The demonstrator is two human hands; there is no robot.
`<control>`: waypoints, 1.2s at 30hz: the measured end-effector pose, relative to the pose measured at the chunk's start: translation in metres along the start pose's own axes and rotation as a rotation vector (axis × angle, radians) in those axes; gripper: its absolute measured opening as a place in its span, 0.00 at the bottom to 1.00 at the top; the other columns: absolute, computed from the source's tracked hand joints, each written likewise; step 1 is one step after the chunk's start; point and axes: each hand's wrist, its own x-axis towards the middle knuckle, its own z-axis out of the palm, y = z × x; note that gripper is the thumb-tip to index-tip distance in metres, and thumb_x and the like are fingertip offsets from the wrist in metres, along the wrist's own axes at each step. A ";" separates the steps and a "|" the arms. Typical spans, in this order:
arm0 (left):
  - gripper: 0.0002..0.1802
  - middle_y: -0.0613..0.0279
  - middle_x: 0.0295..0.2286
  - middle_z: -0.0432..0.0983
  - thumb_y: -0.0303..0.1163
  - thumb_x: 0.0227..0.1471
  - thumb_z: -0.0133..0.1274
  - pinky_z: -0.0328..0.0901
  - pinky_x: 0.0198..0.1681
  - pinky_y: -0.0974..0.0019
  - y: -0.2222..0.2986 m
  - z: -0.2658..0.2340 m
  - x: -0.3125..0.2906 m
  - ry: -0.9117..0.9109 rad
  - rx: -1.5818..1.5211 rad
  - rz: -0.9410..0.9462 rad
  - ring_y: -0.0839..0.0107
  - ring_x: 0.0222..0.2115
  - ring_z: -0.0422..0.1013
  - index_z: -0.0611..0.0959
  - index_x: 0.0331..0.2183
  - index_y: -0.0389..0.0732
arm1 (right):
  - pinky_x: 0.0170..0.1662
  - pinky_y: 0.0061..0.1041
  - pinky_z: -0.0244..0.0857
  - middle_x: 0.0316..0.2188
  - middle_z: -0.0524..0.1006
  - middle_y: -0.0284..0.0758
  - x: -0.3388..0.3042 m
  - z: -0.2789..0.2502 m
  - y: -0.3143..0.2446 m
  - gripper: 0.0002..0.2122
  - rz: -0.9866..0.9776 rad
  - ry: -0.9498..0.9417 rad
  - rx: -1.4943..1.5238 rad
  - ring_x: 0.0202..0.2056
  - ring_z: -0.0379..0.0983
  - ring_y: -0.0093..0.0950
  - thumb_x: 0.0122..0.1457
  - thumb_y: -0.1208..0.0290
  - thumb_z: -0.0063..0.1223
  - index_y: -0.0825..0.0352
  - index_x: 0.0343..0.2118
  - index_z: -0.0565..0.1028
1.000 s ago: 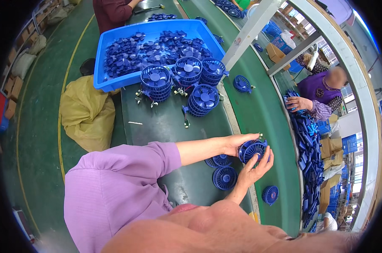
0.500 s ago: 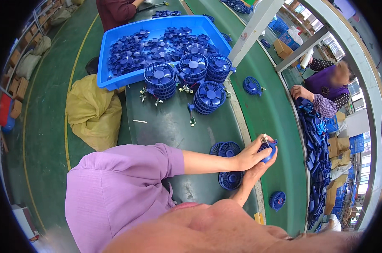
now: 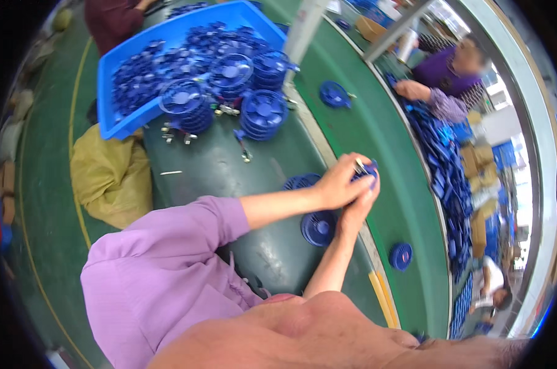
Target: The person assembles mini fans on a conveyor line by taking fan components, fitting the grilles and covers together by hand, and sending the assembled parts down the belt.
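Observation:
Both of my hands are together over the right edge of the dark green bench, closed around a small blue fan part. My left hand grips it from the left and on top, beside a small light metal piece. My right hand supports it from below and the right. Fingers hide most of its shape. Under my left forearm lie round blue fan grilles, and another blue grille lies nearer me. Farther off stand stacked blue fan housings with blades and dangling small circuit boards.
A blue tray full of loose fan blades sits at the far left. Along the right runs a green conveyor carrying a fan and a grille. A co-worker handles blue parts beyond it. A pale post rises beside the tray.
The view has shifted, so the tray, housings and bench appear farther left. My hands still hold the fan part together, with the left fingers slightly more over it.

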 end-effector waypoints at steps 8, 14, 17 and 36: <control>0.22 0.46 0.45 0.67 0.34 0.47 0.55 0.55 0.55 0.52 -0.068 -0.007 0.074 0.086 0.412 0.244 0.49 0.50 0.61 0.72 0.44 0.36 | 0.58 0.49 0.51 0.55 0.60 0.59 0.004 -0.083 0.015 0.33 -0.131 0.414 -1.067 0.56 0.57 0.54 0.50 0.63 0.61 0.67 0.57 0.61; 0.25 0.47 0.52 0.64 0.30 0.48 0.53 0.54 0.58 0.48 -0.133 -0.036 0.155 0.136 0.772 0.030 0.50 0.56 0.57 0.70 0.50 0.38 | 0.60 0.41 0.51 0.54 0.66 0.49 -0.009 -0.003 -0.041 0.31 -0.147 -0.268 -0.684 0.57 0.58 0.47 0.43 0.64 0.65 0.64 0.53 0.68; 0.25 0.55 0.56 0.61 0.31 0.52 0.46 0.51 0.59 0.45 -0.150 -0.040 0.167 0.033 0.940 -0.217 0.52 0.60 0.52 0.69 0.54 0.45 | 0.62 0.42 0.49 0.59 0.58 0.51 -0.027 0.023 -0.040 0.40 -0.112 -0.632 -0.654 0.60 0.53 0.49 0.37 0.60 0.70 0.62 0.57 0.65; 0.18 0.65 0.31 0.78 0.43 0.57 0.50 0.69 0.35 0.68 -0.111 -0.015 0.063 -0.011 -0.096 -0.434 0.76 0.32 0.73 0.77 0.43 0.40 | 0.34 0.24 0.77 0.39 0.74 0.39 -0.001 -0.006 -0.040 0.17 0.192 -0.006 0.252 0.37 0.75 0.27 0.58 0.72 0.53 0.72 0.48 0.68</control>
